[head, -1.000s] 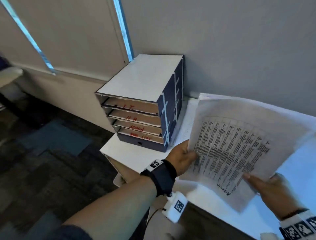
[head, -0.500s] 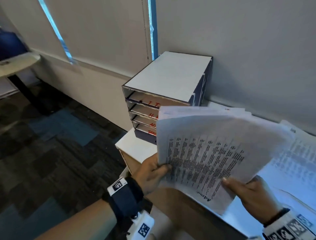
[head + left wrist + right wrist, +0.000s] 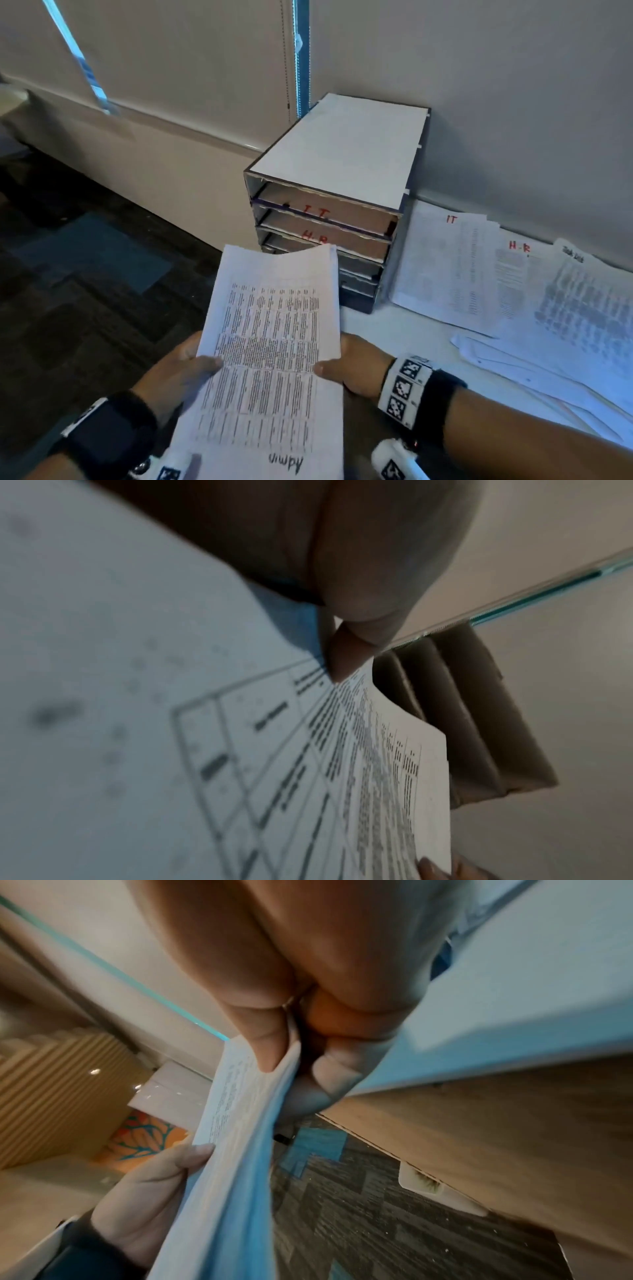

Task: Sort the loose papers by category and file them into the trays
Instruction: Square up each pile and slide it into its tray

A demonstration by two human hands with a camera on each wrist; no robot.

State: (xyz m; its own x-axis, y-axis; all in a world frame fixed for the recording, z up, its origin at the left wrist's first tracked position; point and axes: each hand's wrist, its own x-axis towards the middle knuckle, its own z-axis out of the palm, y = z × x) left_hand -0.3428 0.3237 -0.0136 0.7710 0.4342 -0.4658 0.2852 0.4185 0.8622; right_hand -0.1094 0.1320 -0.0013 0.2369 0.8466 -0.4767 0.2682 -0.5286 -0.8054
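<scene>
The white bench (image 3: 383, 329) runs along the far wall, its near edge crossing the lower right of the head view. On its far left corner stands the tray unit (image 3: 339, 192), a dark stack of shelves under a white top; its upper two slots carry red letters "I.T." and "H.R.", while the lower slots are partly hidden behind the held papers. To the right of the unit, loose papers (image 3: 513, 291) lie spread flat on the bench in overlapping piles, one headed "IT" in red, the next "H.R.", and a third whose heading is too blurred to read.

Near the person, in front of the tray unit and above the bench's left edge, the Admin stack (image 3: 274, 356) is held up in the air, printed tables facing the camera and the handwritten word "Admin" at its near end, upside down. Its far edge overlaps the lower slots in the head view; whether it touches them cannot be told.

The left hand (image 3: 178, 373) grips the stack's left edge, thumb on top. The right hand (image 3: 352, 366) pinches the right edge, thumb (image 3: 270, 1045) over the sheets and fingers curled beneath.
</scene>
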